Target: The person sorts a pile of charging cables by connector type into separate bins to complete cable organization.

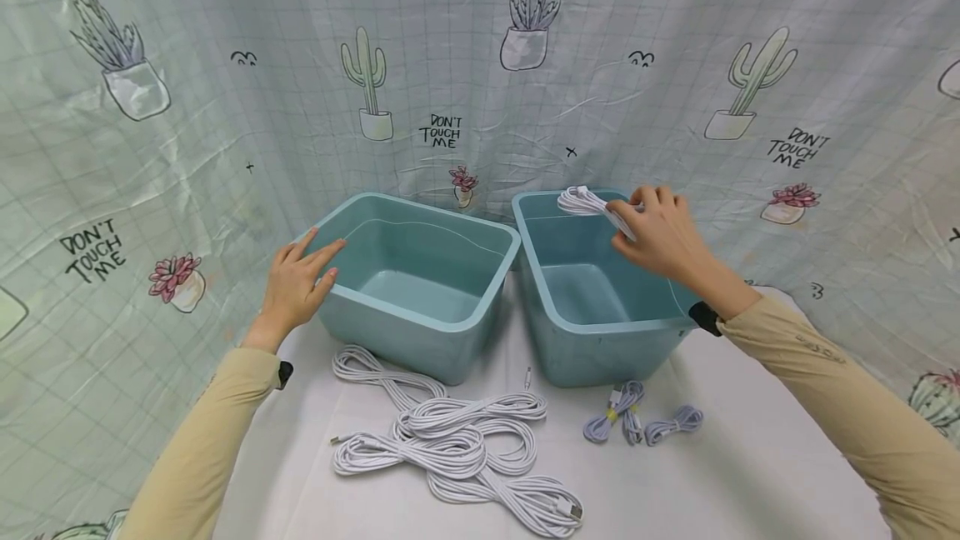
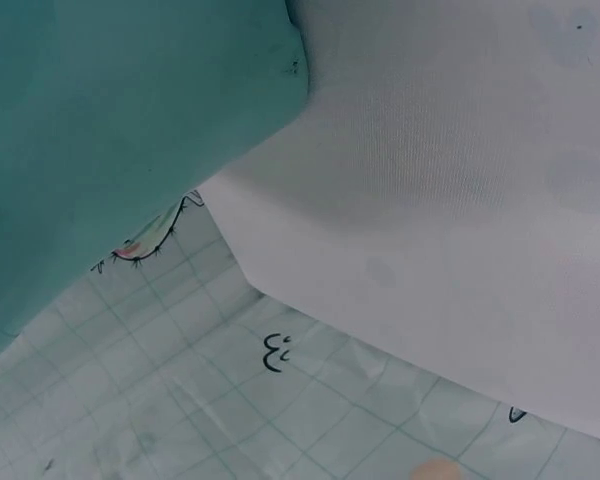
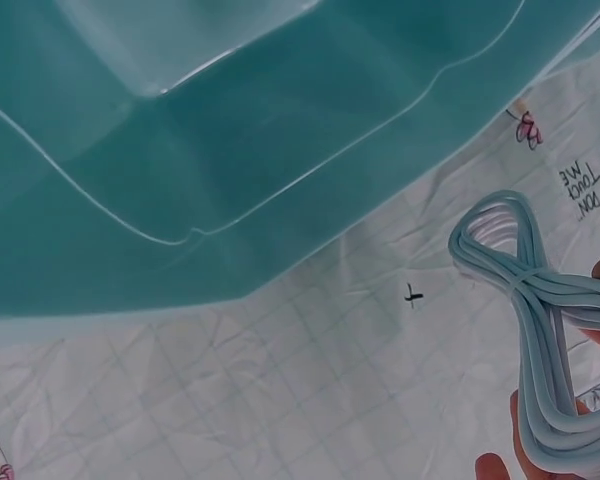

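White cables (image 1: 465,448) before bin rims (image 1: 420,315)

The right hand (image 1: 660,232) hides part of the coiled cable (image 1: 588,202).

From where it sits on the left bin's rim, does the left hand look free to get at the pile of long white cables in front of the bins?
Probably yes. The left hand rests open on the left bin and holds nothing, and the long white cables lie uncovered on the white cloth just below it, nothing between.
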`<state>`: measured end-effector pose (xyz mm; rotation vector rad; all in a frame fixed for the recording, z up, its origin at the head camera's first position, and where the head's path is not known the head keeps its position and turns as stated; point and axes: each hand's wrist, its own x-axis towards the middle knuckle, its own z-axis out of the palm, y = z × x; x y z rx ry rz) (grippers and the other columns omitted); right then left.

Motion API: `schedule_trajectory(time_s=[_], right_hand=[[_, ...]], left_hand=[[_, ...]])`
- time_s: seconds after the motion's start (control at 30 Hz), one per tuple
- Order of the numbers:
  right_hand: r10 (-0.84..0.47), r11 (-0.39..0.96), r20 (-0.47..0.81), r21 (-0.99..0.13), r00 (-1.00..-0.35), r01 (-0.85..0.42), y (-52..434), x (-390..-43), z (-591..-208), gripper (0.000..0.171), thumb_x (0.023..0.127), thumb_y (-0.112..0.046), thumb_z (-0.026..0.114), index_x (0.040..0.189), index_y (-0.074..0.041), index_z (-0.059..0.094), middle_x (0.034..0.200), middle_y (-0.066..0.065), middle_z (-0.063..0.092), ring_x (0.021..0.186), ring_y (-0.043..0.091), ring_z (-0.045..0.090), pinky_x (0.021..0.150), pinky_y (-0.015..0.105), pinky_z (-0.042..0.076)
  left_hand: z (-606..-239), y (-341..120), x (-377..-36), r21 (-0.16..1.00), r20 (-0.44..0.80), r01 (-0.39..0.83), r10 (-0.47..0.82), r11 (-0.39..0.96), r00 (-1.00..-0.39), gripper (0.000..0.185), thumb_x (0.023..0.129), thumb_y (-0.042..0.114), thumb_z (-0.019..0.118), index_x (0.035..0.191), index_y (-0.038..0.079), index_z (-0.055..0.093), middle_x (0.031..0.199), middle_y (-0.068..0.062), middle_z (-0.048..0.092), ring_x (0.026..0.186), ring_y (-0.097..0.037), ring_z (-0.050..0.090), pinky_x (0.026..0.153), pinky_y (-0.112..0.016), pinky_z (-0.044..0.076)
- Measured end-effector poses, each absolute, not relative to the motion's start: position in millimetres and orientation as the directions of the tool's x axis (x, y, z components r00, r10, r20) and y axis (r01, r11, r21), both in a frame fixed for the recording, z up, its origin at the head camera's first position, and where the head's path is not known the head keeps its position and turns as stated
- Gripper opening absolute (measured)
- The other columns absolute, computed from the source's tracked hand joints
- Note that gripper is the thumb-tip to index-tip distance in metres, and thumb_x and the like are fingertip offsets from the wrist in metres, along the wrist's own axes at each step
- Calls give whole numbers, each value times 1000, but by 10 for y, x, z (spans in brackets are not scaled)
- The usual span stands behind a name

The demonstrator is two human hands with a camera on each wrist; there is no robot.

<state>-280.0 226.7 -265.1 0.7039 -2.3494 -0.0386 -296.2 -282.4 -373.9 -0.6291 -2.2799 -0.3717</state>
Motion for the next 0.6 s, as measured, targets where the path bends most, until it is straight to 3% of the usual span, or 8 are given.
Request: schedule_trajectory(time_s=[0.37,0.6], right_hand=[[-434,893,551,154,-713,-424,2226,-2945,-2631,28,80,-16,53,107,-10,57,93,19,48,79,36,39,63,47,31],[-505,861,556,269,-660,-433,2253,-3074,-2693,26,83,-24,56,104,-10,59,99,18,45,79,37,39,62,47,31]], left_hand=[[-3730,-2821,-2944,74,718,532,325,844,-615,53,93,47,28,124,14,54,112,-15,63,126,-36,39,96,-54,29],[-3726,-2817,-2939,79,713,528,322,845,-622,55,93,48,28,122,11,56,111,-16,63,125,-37,39,95,-55,29]])
